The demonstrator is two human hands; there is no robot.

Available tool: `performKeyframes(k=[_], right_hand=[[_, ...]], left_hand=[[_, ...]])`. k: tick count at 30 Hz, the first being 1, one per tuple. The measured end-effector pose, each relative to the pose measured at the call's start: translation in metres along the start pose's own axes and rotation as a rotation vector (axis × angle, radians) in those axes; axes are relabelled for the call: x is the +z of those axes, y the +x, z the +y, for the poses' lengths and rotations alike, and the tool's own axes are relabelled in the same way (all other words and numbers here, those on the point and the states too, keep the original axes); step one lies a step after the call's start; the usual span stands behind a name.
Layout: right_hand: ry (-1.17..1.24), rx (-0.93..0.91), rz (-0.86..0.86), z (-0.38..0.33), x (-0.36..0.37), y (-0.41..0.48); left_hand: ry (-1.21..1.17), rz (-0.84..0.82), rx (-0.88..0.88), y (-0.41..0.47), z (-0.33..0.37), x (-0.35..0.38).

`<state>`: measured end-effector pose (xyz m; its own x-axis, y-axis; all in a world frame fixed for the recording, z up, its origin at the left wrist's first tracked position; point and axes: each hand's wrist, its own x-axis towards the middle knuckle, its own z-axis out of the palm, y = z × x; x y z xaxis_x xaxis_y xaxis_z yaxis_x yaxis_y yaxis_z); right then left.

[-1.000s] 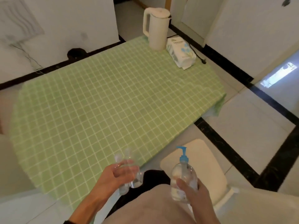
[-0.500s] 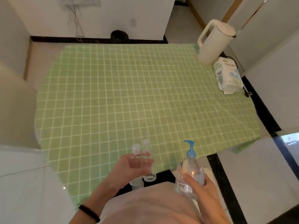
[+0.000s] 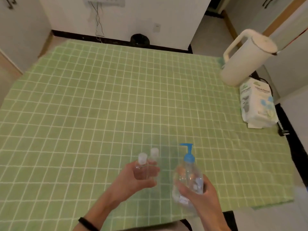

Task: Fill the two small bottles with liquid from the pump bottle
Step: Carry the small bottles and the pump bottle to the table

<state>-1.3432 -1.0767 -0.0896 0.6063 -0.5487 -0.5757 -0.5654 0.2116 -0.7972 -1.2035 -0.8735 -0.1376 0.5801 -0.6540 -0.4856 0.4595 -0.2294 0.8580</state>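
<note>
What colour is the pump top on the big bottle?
Blue; the pump head shows clearly in the head view, above the clear pump bottle.

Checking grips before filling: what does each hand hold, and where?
Left hand: both small bottles, round their bodies. Right hand: pump bottle, round its lower body.

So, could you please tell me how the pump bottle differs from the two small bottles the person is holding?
The pump bottle is much larger than the two small bottles. It has a blue pump head; they have pale caps. The right hand grips it alone; the left hand holds both small ones together. All three are clear plastic.
</note>
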Motion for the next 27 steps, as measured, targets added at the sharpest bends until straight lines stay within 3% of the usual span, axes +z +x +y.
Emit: performKeyframes(k=[6, 12, 20, 27], right_hand=[[-0.13, -0.106, -0.028, -0.014, -0.085, 0.117], [-0.183, -0.324, -0.057, -0.011, -0.139, 0.198], [-0.226, -0.65, 0.046, 0.007, -0.151, 0.255], [-0.182, -0.74, 0.114, 0.026, -0.148, 0.266]], left_hand=[[0.103, 0.13, 0.061, 0.109, 0.015, 0.074], [0.268, 0.192, 0.196, 0.186, 0.014, 0.116], [0.416, 0.161, 0.402, 0.237, 0.001, 0.133], [0.469, 0.173, 0.518, 0.241, -0.008, 0.134]])
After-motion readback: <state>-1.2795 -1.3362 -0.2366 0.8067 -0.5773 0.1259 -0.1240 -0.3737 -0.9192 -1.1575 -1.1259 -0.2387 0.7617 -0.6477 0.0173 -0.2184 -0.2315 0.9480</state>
